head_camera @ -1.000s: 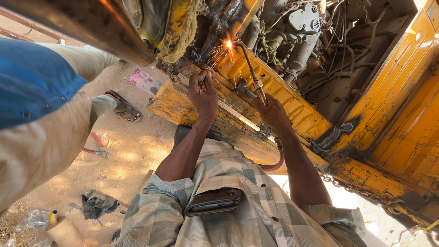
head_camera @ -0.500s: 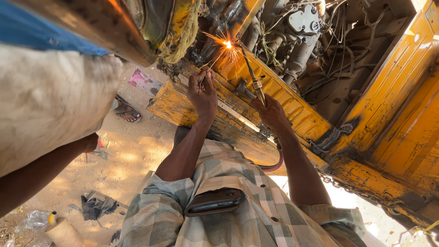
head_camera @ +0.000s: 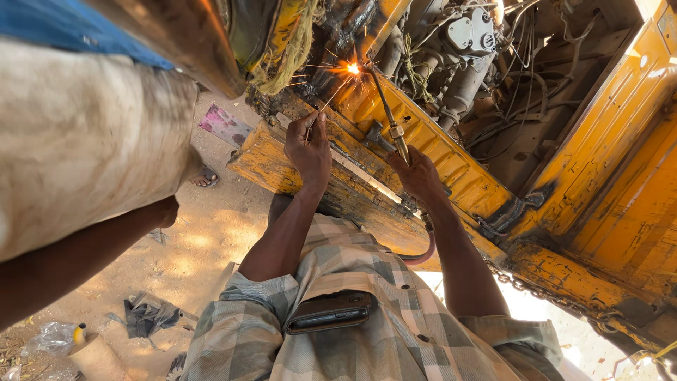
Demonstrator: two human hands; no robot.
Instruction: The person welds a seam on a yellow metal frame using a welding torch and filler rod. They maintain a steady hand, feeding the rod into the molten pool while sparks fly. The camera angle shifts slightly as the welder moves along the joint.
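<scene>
My left hand pinches a thin filler rod whose tip points at the bright sparking spot. A gas torch is gripped in my right hand, its nozzle reaching up to the same glowing point; a reddish hose trails from its handle. Both hands work against the dented yellow vehicle body, just below the exposed engine parts. My checked shirt carries a dark phone in the chest pocket.
Another person's beige and blue clothed limb and bare arm fill the left. A sandalled foot stands on sandy ground. Dark rags, plastic litter and a chain under the yellow panel lie nearby.
The other person's limb has swung across and now covers more of the left, hiding most of the sandalled foot. My hands, rod and torch stay at the sparking spot.
</scene>
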